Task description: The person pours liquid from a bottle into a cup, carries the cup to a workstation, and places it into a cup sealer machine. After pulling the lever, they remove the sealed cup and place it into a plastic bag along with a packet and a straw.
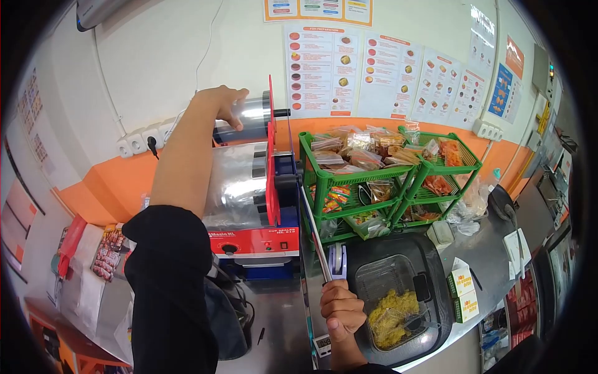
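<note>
1. At nine o'clock from the view's centre, a boxy red-and-blue cup sealer stands on a grey metal counter.
2. At eleven, the left hand curves its fingers over a clear plastic film roll; whether they grip cannot be told.
3. At five, the right hand is closed around a slim metal lever.
4. At three, green plastic racks hold bagged food.

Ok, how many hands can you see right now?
2. The left hand is over the clear roll at the top of the red machine; the right hand grips the metal handle. No others show.
</note>
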Motion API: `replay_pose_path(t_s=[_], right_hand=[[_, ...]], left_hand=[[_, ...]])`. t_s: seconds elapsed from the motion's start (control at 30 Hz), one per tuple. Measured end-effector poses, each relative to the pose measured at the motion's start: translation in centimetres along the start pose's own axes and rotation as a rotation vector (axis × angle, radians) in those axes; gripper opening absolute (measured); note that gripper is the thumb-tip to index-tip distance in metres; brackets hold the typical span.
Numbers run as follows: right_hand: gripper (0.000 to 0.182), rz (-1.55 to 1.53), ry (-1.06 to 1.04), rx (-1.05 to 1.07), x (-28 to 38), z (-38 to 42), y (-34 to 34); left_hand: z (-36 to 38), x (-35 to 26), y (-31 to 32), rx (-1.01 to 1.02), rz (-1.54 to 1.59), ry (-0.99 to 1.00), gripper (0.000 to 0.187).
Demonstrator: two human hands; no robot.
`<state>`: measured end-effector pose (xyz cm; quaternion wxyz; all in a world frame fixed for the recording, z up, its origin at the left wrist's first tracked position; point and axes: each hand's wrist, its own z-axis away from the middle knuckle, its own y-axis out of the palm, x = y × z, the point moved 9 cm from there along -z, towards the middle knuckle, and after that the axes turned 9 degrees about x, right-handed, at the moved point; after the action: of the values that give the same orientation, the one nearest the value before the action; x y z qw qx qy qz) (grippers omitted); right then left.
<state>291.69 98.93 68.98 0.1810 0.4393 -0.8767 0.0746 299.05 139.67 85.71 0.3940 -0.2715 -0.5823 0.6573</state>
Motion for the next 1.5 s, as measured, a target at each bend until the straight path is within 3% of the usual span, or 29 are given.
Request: replay_pose_path(t_s=[0.43, 0.57, 0.6, 0.7, 0.73, 0.77, 0.8, 0.9, 0.97, 1.0, 1.07, 1.17, 1.23, 1.27, 1.3, 1.33, 1.37, 1.43, 1.5], right_hand=[[0.034, 0.001, -0.014, -0.048, 1.0, -2.7, 0.0], [0.032, 0.031, -0.118, -0.051, 2.4, -10.9, 0.1], [0.043, 0.043, -0.03, -0.051, 1.6, -13.9, 0.1], [0.041, -0.131, 0.324, -0.101, -4.4, -25.9, -0.2], [0.041, -0.17, 0.247, -0.049, -5.6, -29.4, 0.4], [0.04, -0.037, 0.348, -0.042, -6.2, -30.0, 0.2], [0.042, 0.096, 0.446, -0.036, -6.5, -30.1, -0.2], [0.035, -0.119, 0.226, -0.16, -2.1, -21.3, -0.6], [0.022, 0.144, 0.075, -0.121, 1.0, -11.9, 0.1], [0.025, 0.031, -0.06, -0.062, 1.5, -7.4, 0.6], [0.028, -0.025, -0.07, -0.006, 1.1, -1.9, 0.6], [0.027, 0.004, -0.067, 0.068, 1.1, -3.9, 0.2], [0.025, 0.049, -0.052, 0.008, 1.7, -7.6, -0.2], [0.043, 0.253, 0.027, -0.1, 2.1, -10.3, -0.3], [0.015, 0.339, -0.217, -0.059, 4.7, -15.1, -0.1], [0.022, 0.372, 0.025, -0.042, 1.8, -17.6, 0.2], [0.022, 0.384, 0.038, -0.06, 1.6, -20.5, 0.3], [0.034, -0.004, 0.173, -0.106, -0.1, -24.8, -0.2], [0.03, 0.056, 0.109, -0.137, -0.3, -22.1, -0.4]], left_hand=[[-0.5, -0.4, 0.5, 0.047, -0.002, 0.031, 0.103], [-0.9, -0.1, -0.5, 0.009, -0.017, 0.054, 0.101], [-1.2, -0.3, 0.0, 0.024, -0.025, 0.077, 0.103], [-1.6, 0.2, 0.1, 0.0, -0.016, 0.099, 0.106], [-1.5, 0.1, 0.3, 0.01, -0.016, 0.11, 0.106], [-1.3, 0.1, 0.3, -0.006, -0.03, 0.099, 0.106], [-1.3, 0.1, 0.0, -0.026, -0.046, 0.09, 0.107], [-1.4, -0.4, -0.4, -0.012, -0.047, 0.129, 0.107], [-1.1, -0.4, 0.3, -0.005, -0.059, 0.115, 0.107], [-0.6, -0.4, 0.6, -0.003, -0.038, 0.102, 0.107], [-0.2, -0.4, -0.3, -0.03, -0.01, 0.078, 0.106], [-1.7, 0.4, 1.1, -0.036, -0.06, 0.143, 0.101], [-1.4, -0.2, -0.5, -0.091, -0.167, 0.09, 0.095], [-1.2, -1.2, -0.7, -0.083, -0.179, 0.115, 0.095], [-1.2, -1.0, -0.7, -0.052, -0.143, 0.093, 0.097], [-1.5, -0.4, -0.4, -0.019, -0.107, 0.066, 0.099], [-3.2, 1.7, 0.4, -0.007, -0.119, 0.084, 0.099], [-6.3, 3.9, 0.3, -0.11, 0.038, 0.327, 0.101], [-6.7, 4.8, 0.4, -0.154, 0.172, 0.303, 0.102]])
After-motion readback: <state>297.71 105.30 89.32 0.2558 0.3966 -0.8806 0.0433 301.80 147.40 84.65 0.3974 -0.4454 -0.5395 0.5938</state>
